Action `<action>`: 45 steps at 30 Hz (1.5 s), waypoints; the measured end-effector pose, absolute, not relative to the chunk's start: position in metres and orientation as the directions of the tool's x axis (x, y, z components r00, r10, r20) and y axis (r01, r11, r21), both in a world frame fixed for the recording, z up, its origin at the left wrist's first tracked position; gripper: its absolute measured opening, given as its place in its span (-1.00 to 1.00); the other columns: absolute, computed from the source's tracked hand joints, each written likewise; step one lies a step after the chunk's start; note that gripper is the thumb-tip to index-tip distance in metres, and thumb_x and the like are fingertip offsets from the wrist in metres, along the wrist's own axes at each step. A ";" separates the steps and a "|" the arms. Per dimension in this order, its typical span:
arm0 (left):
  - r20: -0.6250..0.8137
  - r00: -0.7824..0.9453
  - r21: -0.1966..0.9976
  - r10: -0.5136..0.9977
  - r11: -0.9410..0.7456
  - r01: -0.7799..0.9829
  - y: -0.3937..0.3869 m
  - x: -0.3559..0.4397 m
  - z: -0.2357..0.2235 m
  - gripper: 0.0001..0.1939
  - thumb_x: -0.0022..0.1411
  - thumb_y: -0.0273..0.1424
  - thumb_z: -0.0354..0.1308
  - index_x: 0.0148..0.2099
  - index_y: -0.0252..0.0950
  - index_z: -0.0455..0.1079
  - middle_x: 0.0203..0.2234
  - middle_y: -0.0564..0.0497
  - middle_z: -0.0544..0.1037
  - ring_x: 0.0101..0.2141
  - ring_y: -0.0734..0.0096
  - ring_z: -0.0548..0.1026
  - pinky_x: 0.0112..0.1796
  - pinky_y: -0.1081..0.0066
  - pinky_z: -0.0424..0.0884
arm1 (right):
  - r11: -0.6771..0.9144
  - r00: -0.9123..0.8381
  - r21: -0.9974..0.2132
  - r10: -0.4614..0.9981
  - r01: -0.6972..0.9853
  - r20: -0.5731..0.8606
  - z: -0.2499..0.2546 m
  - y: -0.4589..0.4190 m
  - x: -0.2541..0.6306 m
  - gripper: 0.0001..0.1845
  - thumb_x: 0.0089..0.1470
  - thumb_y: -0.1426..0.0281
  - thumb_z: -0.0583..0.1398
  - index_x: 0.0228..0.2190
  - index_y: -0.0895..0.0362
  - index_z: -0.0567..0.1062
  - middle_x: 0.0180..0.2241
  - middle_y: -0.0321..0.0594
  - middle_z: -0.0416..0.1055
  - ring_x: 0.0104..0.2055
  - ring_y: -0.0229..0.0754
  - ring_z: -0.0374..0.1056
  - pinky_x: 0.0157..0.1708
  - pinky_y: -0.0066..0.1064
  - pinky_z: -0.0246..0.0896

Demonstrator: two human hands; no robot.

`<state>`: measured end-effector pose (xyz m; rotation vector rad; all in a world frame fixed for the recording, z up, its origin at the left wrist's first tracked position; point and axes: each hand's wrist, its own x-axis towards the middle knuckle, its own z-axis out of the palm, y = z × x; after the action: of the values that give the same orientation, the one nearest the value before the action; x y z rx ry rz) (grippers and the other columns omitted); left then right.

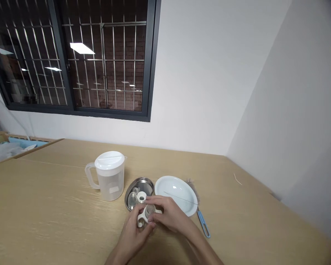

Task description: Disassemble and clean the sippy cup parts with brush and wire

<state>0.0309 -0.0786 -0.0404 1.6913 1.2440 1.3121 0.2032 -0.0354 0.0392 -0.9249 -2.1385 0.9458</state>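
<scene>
Both of my hands meet low in the middle of the view, over a small white plastic piece with curved side handles and a clear round centre [149,210]. My left hand [134,229] grips it from the left, fingers and thumb curled round its edge. From the right, my right hand [167,213] holds the same piece between thumb and fingers. Just beyond lies a round metal tray [146,182] with a white ring [141,197] and clear round pieces [132,199] in it. A white oval bowl [172,184] stands behind my right hand, a thin wire-like strand across it.
A lidded clear pitcher [110,180] stands left of the tray. A brush with a blue handle [203,223] lies along the bowl's right side. Farther right on the table [251,224] is a thin pale strip [237,179]. An open box [38,147] is at the far left.
</scene>
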 end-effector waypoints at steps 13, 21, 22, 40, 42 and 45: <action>0.382 0.071 0.877 0.921 -0.386 0.285 -0.077 0.030 -0.043 -0.58 0.20 -0.34 0.23 0.10 -0.24 0.32 0.01 -0.13 0.51 0.00 0.12 0.47 0.03 0.20 0.38 | 0.513 -0.563 -0.779 0.786 0.360 0.258 0.030 -0.047 0.206 -0.63 0.19 0.35 0.18 0.03 -0.08 0.54 0.11 -0.21 0.46 0.17 -0.07 0.32 0.17 -0.25 0.15; 0.367 0.057 0.881 0.929 -0.366 0.298 -0.078 0.031 -0.044 -0.57 0.18 -0.31 0.25 0.09 -0.23 0.33 -0.01 -0.12 0.51 -0.01 0.11 0.47 0.02 0.18 0.38 | 0.444 -0.538 -0.848 0.809 0.290 0.239 0.026 -0.039 0.202 -0.73 0.06 0.40 0.28 -0.17 0.00 0.66 -0.09 -0.18 0.54 -0.03 -0.08 0.42 0.02 -0.31 0.26; 0.369 0.055 0.881 0.928 -0.368 0.298 -0.078 0.031 -0.043 -0.57 0.18 -0.31 0.25 0.10 -0.23 0.33 -0.01 -0.12 0.51 0.00 0.11 0.47 0.03 0.17 0.38 | 0.437 -0.540 -0.851 0.810 0.293 0.230 0.026 -0.038 0.202 -0.74 0.05 0.40 0.28 -0.18 0.00 0.66 -0.11 -0.19 0.55 -0.05 -0.09 0.42 -0.01 -0.32 0.27; 0.445 -0.008 0.873 0.895 -0.432 0.228 -0.077 0.030 -0.056 -0.42 0.20 -0.30 0.25 0.24 -0.18 0.21 0.19 -0.19 0.35 0.15 0.07 0.38 0.14 0.10 0.34 | 0.418 -0.430 -0.754 0.881 0.506 0.200 0.037 -0.044 0.191 -0.81 -0.09 0.39 0.35 -0.33 -0.02 0.67 -0.32 -0.28 0.36 -0.28 -0.19 0.32 -0.28 -0.43 0.21; 0.452 -0.009 0.876 0.892 -0.442 0.192 -0.076 0.029 -0.057 -0.47 0.22 -0.26 0.23 0.21 -0.19 0.27 0.17 -0.19 0.38 0.16 0.05 0.37 0.15 0.09 0.34 | 0.398 -0.387 -0.769 0.897 0.501 0.212 0.034 -0.045 0.188 -0.76 -0.16 0.44 0.35 -0.33 0.03 0.64 -0.35 -0.28 0.41 -0.30 -0.18 0.33 -0.31 -0.44 0.22; 0.436 -0.027 0.896 0.900 -0.431 0.103 -0.075 0.026 -0.057 -0.56 0.29 -0.23 0.16 0.18 -0.20 0.32 0.12 -0.18 0.45 0.11 0.08 0.44 0.09 0.12 0.40 | 0.376 -0.340 -0.811 0.911 0.449 0.234 0.029 -0.048 0.187 -0.63 -0.19 0.53 0.32 -0.23 0.09 0.56 -0.31 -0.26 0.50 -0.24 -0.15 0.40 -0.25 -0.42 0.28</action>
<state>0.0255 -0.0754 -0.0573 1.5867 1.0706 1.5278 0.1872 -0.0482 0.0293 -1.1715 -1.9408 0.8462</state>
